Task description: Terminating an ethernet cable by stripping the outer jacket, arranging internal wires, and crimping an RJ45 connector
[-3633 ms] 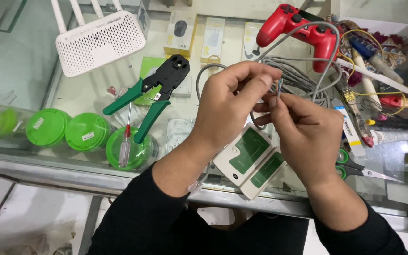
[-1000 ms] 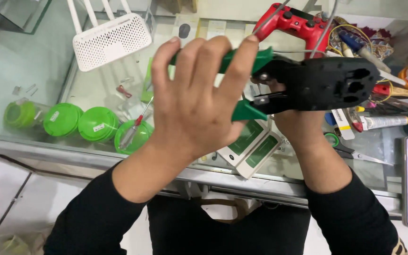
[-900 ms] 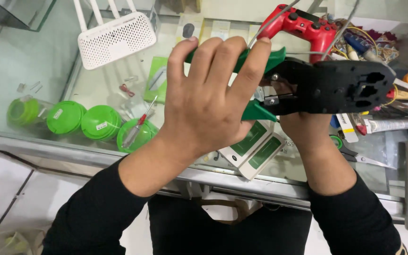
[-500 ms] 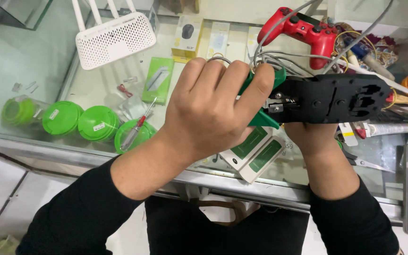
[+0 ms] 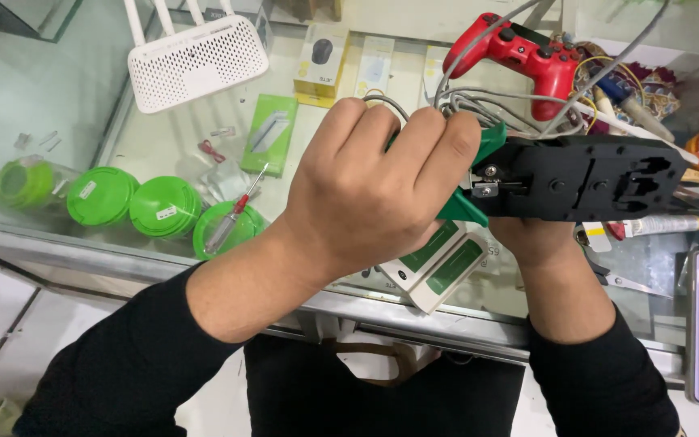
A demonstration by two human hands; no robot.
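Crimping is the step you're in, by the look of it: your left hand (image 5: 366, 198) has its fingers curled shut around the green handles of the crimping tool (image 5: 584, 178), and the handles look squeezed close together. The tool's black head points right, held level above the glass counter (image 5: 163, 121). Grey network cable (image 5: 487, 101) loops up behind your knuckles toward the tool, but where its end sits in the head is hidden, so you can't call the plug seated or pressed from here.

Your right hand (image 5: 531, 239) is tucked underneath the black head, wrist bent up, supporting it from below; its fingers are out of sight behind the tool, so their grip is impossible to tell.

Just under the tool lies the white-and-green cable tester (image 5: 438, 267), in 2 halves side by side, with nothing plugged into it that shows, so I'd judge testing is not yet done. Further off on the counter: 1 red game controller (image 5: 519, 53), 1 white router (image 5: 196, 61), and green round lids (image 5: 131, 198) with a small screwdriver (image 5: 236, 210).
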